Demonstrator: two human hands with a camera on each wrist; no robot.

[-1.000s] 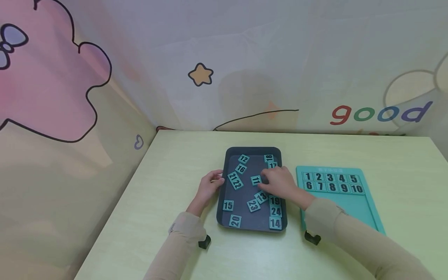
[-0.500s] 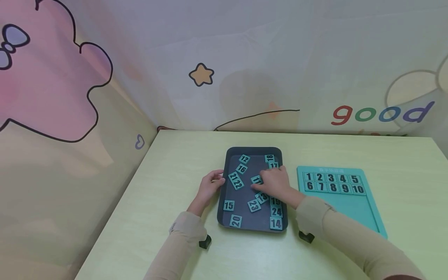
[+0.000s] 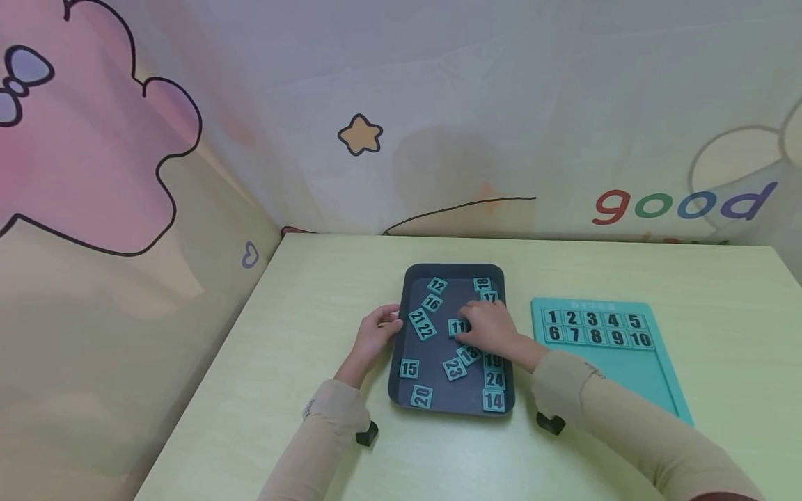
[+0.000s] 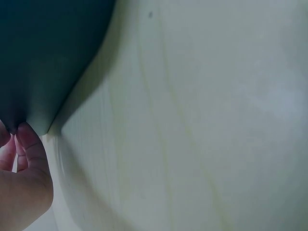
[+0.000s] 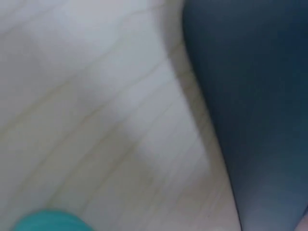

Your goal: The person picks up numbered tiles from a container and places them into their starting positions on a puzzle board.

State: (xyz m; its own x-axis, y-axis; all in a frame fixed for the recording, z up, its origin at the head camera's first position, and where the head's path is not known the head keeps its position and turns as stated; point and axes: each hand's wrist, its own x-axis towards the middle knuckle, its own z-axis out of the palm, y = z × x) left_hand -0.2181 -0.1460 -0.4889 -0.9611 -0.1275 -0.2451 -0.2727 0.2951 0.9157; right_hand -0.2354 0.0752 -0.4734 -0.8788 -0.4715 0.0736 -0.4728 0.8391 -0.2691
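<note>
A dark grey tray (image 3: 451,270) lies on the table, bearing several teal number tiles. My left hand (image 3: 374,339) grips the tray's left rim; the left wrist view shows its thumb and fingers pinching the edge. Over the tray's right half, my right hand (image 3: 493,328) pinches the number 11 tile (image 3: 454,328) between thumb and index finger. Just below those fingers lie the 13 tile (image 3: 468,355) and the 23 tile (image 3: 454,369). The hand partly covers the 17 tile (image 3: 489,296) and the 19 tile (image 3: 493,361).
Right of the tray lies a teal number board (image 3: 614,369), its top two rows filled with tiles 1 to 10. More tiles, such as the 12 tile (image 3: 437,284) and the 15 tile (image 3: 409,369), are scattered in the tray. A printed wall cloth (image 3: 451,139) stands behind the table.
My right hand has moved slightly left onto the 11 tile and turned it from sideways to reading upright. The left hand stays on the tray's rim.
</note>
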